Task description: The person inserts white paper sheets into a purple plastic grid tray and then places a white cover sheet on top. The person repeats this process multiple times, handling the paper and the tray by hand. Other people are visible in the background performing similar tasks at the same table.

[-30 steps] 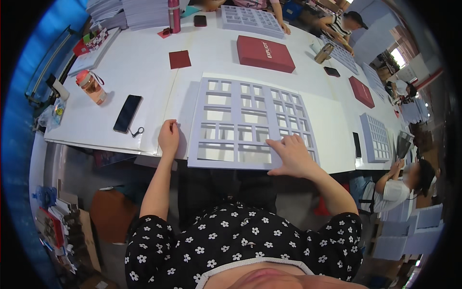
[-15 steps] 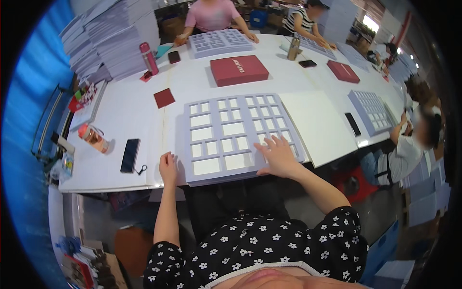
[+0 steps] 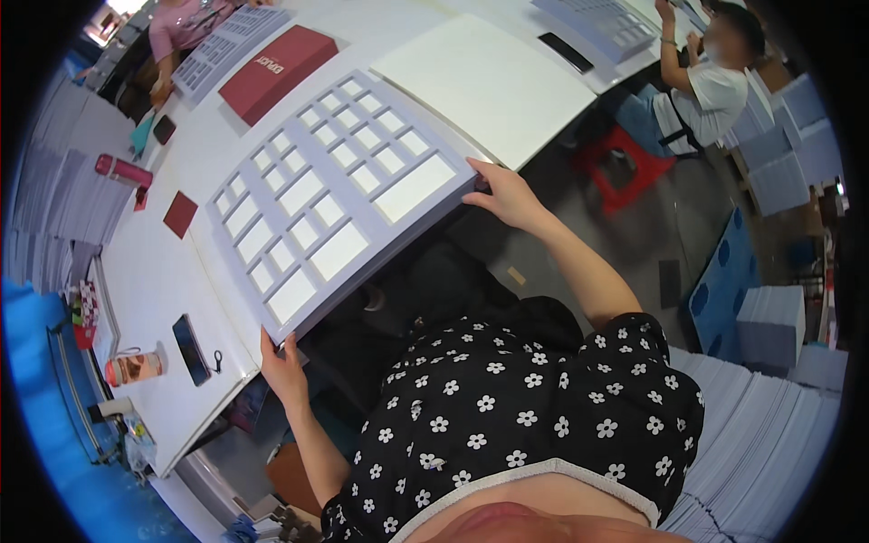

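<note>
Along the near edge of the white counter (image 3: 136,271), our hands are pinching a pale gridded tray (image 3: 337,185): the left hand (image 3: 284,369) its left near corner, the right hand (image 3: 509,196) its right. Beyond, a red box (image 3: 276,77) is showing pale lettering. A blue curtain (image 3: 41,398) is hanging leftward; a red stool (image 3: 625,170) is standing rightward on grey floor (image 3: 579,258).
</note>
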`<state>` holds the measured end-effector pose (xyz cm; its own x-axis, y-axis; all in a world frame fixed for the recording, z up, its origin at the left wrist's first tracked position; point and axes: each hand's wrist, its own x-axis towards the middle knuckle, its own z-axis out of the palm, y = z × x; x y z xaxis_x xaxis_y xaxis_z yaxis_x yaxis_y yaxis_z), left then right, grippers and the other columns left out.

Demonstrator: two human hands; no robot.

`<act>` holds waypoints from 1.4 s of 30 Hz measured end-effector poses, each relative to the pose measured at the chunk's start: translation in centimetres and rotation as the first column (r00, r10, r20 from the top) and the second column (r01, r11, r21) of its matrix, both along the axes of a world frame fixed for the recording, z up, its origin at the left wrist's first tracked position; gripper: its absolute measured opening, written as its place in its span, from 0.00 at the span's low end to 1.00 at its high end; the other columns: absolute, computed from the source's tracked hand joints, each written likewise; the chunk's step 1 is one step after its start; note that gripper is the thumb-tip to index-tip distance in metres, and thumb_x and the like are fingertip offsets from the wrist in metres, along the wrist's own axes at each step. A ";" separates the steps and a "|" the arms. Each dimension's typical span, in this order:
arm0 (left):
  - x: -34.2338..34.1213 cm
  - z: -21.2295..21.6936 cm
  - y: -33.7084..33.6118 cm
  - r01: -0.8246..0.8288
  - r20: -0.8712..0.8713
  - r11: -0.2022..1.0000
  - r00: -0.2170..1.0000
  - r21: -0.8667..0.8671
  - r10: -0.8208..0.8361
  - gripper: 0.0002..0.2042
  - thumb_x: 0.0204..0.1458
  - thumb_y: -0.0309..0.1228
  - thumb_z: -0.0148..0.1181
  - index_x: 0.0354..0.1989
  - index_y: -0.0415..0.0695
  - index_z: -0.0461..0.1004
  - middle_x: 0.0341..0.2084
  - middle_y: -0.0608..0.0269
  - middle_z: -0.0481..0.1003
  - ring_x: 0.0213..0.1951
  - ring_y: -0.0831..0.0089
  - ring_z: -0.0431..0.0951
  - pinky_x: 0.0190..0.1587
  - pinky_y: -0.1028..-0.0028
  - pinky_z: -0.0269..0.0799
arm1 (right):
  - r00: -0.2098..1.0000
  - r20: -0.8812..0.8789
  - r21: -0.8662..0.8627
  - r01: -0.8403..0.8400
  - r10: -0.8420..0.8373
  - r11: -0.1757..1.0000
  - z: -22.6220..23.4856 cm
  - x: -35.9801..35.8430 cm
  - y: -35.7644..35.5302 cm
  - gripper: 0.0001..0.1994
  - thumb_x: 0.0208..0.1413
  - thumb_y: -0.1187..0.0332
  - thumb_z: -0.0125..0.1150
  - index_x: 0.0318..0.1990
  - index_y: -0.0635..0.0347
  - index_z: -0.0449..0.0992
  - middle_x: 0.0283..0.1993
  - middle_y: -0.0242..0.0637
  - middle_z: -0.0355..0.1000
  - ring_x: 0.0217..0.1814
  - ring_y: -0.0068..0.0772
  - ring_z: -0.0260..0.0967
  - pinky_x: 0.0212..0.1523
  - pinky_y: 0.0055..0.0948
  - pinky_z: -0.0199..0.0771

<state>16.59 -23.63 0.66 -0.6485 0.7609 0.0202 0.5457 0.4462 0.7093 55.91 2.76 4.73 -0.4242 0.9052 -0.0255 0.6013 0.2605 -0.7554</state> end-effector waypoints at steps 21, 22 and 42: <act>-1.4 0.8 0.9 0.056 -0.154 0.995 0.986 -0.084 -0.069 0.17 0.55 0.27 0.65 0.48 0.29 0.71 0.36 0.47 0.79 0.37 0.63 0.80 0.43 0.69 0.74 | 0.997 -0.042 0.363 0.074 -0.063 0.929 -4.7 1.2 1.7 0.12 0.48 0.62 0.69 0.37 0.58 0.80 0.31 0.43 0.77 0.37 0.47 0.77 0.38 0.38 0.76; -1.3 0.8 0.8 0.050 -0.163 0.995 0.985 -0.083 -0.063 0.17 0.55 0.28 0.66 0.48 0.29 0.71 0.35 0.47 0.79 0.36 0.62 0.80 0.42 0.68 0.75 | 0.998 -0.037 0.375 0.061 -0.051 0.925 -4.8 1.2 1.9 0.11 0.49 0.62 0.69 0.37 0.58 0.80 0.31 0.43 0.77 0.36 0.47 0.77 0.38 0.38 0.76; -7.3 -3.0 1.5 -0.192 0.051 0.933 0.981 0.303 0.186 0.17 0.66 0.36 0.49 0.51 0.35 0.74 0.43 0.48 0.78 0.44 0.61 0.79 0.48 0.67 0.73 | 0.742 0.528 0.704 -0.111 -0.413 0.701 -6.3 4.5 6.7 0.26 0.52 0.51 0.67 0.47 0.67 0.74 0.47 0.50 0.74 0.52 0.53 0.71 0.55 0.45 0.67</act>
